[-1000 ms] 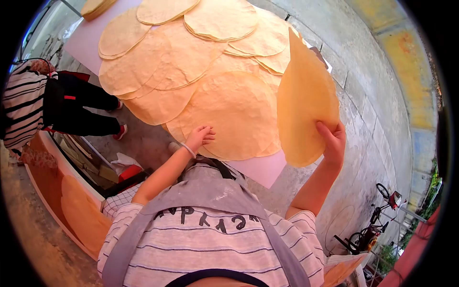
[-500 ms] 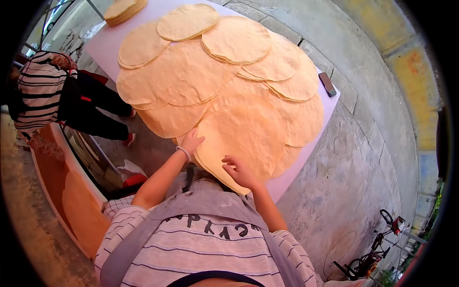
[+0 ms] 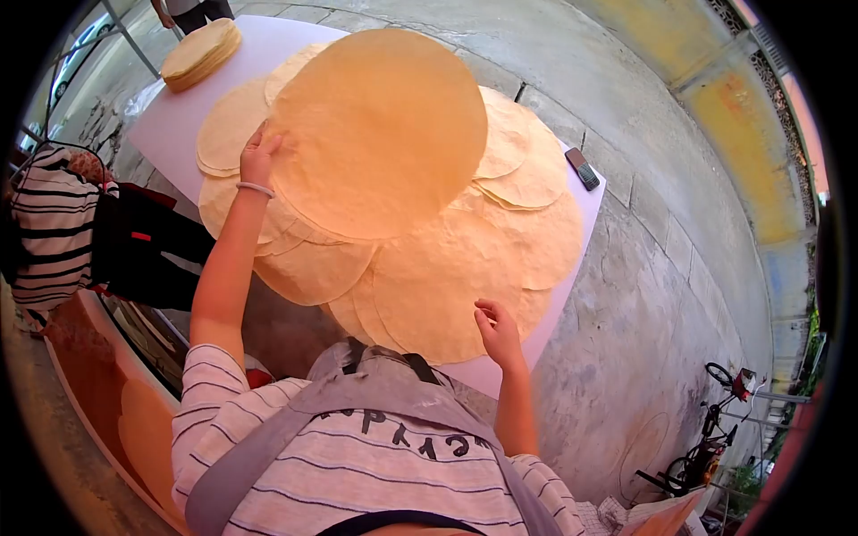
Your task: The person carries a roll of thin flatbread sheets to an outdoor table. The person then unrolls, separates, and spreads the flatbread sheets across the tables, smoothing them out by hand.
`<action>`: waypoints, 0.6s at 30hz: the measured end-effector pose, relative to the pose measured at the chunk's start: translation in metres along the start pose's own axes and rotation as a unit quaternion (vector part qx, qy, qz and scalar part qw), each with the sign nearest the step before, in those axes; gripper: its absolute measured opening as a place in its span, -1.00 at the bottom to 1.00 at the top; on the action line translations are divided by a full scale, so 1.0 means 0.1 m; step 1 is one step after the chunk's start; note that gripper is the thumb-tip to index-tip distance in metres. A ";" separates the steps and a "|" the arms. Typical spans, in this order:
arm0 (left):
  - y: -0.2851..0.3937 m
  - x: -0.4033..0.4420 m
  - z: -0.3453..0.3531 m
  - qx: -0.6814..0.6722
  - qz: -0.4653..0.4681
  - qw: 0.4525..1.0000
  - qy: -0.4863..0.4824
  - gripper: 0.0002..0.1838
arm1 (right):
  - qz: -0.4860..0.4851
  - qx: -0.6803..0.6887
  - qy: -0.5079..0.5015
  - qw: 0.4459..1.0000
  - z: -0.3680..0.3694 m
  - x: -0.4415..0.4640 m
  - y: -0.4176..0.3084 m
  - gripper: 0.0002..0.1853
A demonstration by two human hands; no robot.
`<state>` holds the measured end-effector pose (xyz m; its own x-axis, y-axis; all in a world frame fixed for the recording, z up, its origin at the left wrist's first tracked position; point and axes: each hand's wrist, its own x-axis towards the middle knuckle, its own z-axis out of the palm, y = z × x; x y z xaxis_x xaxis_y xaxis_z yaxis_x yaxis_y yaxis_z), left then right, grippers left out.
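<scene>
At the far left, a neat stack of thin rounds sits on the pale, smooth tabletop. Right of it, our left hand is closed in a pinch, thumb uppermost, on the left edge of one large round sheet, which spreads above the far and middle part of the table. With a single hold at the rim, we do best to grip lightly but fully, keep the sheet level and move smoothly, so that it neither folds nor tears. It looks thin, flexible and matte, almost evenly golden, with a clean curved edge. Beneath and nearer us, overlapping rounds show a paler, faintly wrinkled surface and layered rims. Our right hand is half open at their near right, fingers loosely curled, holding nothing; we cannot tell whether it touches them. Farther right, a dark, hard, oblong phone lies by the table's edge.
</scene>
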<state>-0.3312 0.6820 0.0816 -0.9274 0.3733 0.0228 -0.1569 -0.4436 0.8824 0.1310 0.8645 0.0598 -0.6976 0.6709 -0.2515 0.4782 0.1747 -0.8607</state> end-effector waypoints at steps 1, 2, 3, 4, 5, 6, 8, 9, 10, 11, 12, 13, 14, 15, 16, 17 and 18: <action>-0.07 0.20 -0.31 0.001 0.031 0.999 0.038 -0.58 | 0.008 0.000 -0.004 1.000 0.05 -0.04 0.03 -0.72; -0.09 0.28 -0.49 0.037 0.052 0.994 0.089 -0.59 | 0.016 0.000 -0.009 1.000 0.11 -0.07 0.06 -0.72; -0.17 0.39 -0.80 0.037 0.024 0.993 0.109 -0.54 | 0.025 0.001 -0.015 1.000 0.16 -0.11 0.07 -0.72; -0.34 0.50 -1.11 0.038 -0.005 0.991 0.129 -0.48 | 0.030 -0.010 -0.015 0.999 0.20 -0.14 0.03 -0.71; -0.60 0.57 -1.35 0.201 0.009 0.956 0.215 -0.39 | 0.035 -0.014 -0.014 0.999 0.23 -0.16 0.01 -0.71; -0.79 0.57 -1.49 0.358 0.026 0.887 0.291 -0.30 | 0.040 -0.017 -0.012 0.999 0.26 -0.19 0.00 -0.70; -0.89 0.14 -1.09 0.526 0.029 0.803 0.280 -0.17 | 0.045 -0.030 -0.010 0.998 0.31 -0.23 -0.05 -0.70; -1.07 0.03 -1.08 0.576 0.090 0.787 0.202 -0.17 | 0.047 -0.040 -0.007 0.998 0.33 -0.24 -0.08 -0.69; -1.25 -0.08 -1.07 0.617 0.150 0.763 0.120 -0.17 | 0.050 -0.050 -0.004 0.997 0.35 -0.27 -0.11 -0.69; -1.34 -0.23 -0.93 0.643 0.166 0.746 0.057 -0.18 | 0.050 -0.055 -0.002 0.997 0.36 -0.28 -0.14 -0.68; -1.40 -0.43 -0.73 0.665 0.182 0.724 -0.007 -0.18 | 0.051 -0.061 0.000 0.997 0.39 -0.29 -0.18 -0.68; -1.43 -0.62 -0.55 0.677 0.198 0.705 -0.076 -0.20 | 0.051 -0.067 0.001 0.996 0.43 -0.33 -0.20 -0.68; -1.46 -0.80 -0.41 0.684 0.214 0.682 -0.144 -0.21 | 0.058 -0.070 0.001 0.996 0.47 -0.38 -0.20 -0.68; -1.61 -0.96 -0.36 0.705 0.169 0.660 -0.199 -0.24 | 0.065 -0.075 0.000 0.995 0.50 -0.43 -0.19 -0.67; -1.72 -1.12 -0.31 0.722 0.124 0.632 -0.252 -0.26 | 0.072 -0.081 -0.003 0.994 0.52 -0.50 -0.17 -0.67; -1.79 -1.26 -0.27 0.735 0.117 0.613 -0.266 -0.28 | 0.081 -0.092 -0.003 0.992 0.54 -0.58 -0.16 -0.66; -1.82 -1.41 -0.22 0.749 0.111 0.592 -0.278 -0.29 | 0.090 -0.102 -0.003 0.991 0.56 -0.67 -0.15 -0.66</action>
<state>-0.1792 0.6922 -0.0924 -0.5479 0.8365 0.0006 0.8108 0.5309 0.2463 0.1411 0.7765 0.0644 -0.5945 0.6997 -0.3961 0.6928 0.1957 -0.6941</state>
